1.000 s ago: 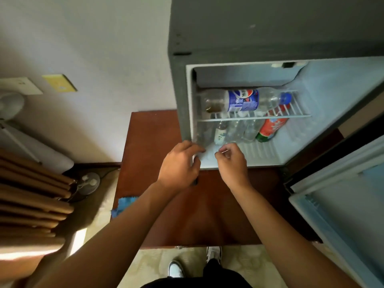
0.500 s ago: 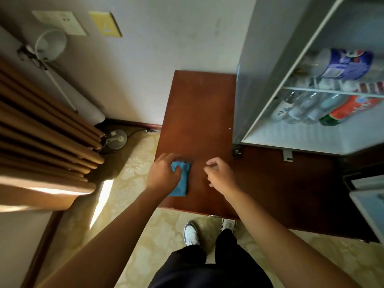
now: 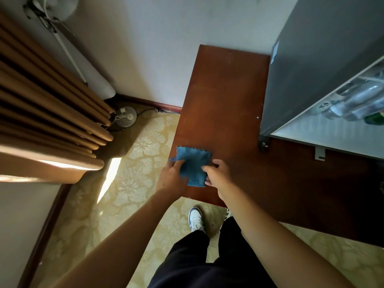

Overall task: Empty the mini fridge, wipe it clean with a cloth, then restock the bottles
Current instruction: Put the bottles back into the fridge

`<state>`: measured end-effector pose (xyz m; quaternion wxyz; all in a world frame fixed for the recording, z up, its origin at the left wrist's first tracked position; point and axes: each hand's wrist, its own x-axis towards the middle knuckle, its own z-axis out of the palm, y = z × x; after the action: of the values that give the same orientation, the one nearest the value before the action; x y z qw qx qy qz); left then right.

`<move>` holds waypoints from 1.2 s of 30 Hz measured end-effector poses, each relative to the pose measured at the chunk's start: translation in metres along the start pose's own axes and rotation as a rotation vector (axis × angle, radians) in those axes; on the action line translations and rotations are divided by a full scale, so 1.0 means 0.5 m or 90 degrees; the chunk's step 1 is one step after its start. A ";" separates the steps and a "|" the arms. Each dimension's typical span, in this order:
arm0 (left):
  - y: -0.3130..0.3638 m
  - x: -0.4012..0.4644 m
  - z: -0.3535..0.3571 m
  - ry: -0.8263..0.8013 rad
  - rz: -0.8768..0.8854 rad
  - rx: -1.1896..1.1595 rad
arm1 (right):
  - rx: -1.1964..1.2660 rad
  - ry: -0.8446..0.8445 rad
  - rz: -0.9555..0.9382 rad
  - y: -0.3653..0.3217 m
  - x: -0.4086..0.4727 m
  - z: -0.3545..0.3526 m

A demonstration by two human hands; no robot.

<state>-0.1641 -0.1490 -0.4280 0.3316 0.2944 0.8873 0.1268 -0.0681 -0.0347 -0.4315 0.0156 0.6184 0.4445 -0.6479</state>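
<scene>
Fridge (image 3: 307, 65) fills the upper right of the frame, open, bottles (image 3: 353, 102) lying on its floor. Table (image 3: 220, 96) runs down the middle, and the cloth (image 3: 194, 165) lies near its lower left corner, well left of and below the fridge. Both hands are on the cloth: left hand (image 3: 171, 177) pinches its left edge, right hand (image 3: 217, 174) pinches its right edge. The right hand is nearer the fridge, so it likely carries the cloth up and right.

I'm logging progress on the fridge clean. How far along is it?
Nothing looks finished: clear plastic bottles lie inside the open grey mini fridge. In hand: left hand and right hand hold the blue cloth over the brown wooden table. Emptying, wiping and restocking remain.
</scene>
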 end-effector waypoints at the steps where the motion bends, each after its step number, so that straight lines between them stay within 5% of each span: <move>1: -0.001 -0.001 0.004 0.004 -0.011 -0.013 | -0.001 0.004 0.010 0.003 0.002 0.005; 7: 0.002 0.006 0.005 0.020 -0.034 -0.043 | -0.072 -0.051 0.037 0.002 0.006 0.007; 19: 0.062 -0.003 0.013 -0.012 0.010 -0.071 | -0.062 0.016 -0.065 -0.002 -0.021 -0.065; 27: 0.073 0.013 -0.021 0.128 0.097 -0.114 | 0.029 0.000 -0.157 -0.021 -0.033 -0.095; 29: 0.067 0.018 -0.018 0.157 0.139 -0.043 | -0.044 0.052 -0.162 -0.014 -0.024 -0.086; 32: 0.057 0.020 0.001 0.037 0.217 0.107 | -0.302 0.164 -0.271 0.012 -0.028 -0.071; 36: 0.036 0.017 0.040 -0.123 0.226 0.263 | -0.570 0.082 -0.387 0.054 -0.040 -0.045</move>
<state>-0.1482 -0.1288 -0.4398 0.3198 0.5173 0.7933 -0.0294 -0.0300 -0.0482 -0.4266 0.0619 0.4331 0.8358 -0.3317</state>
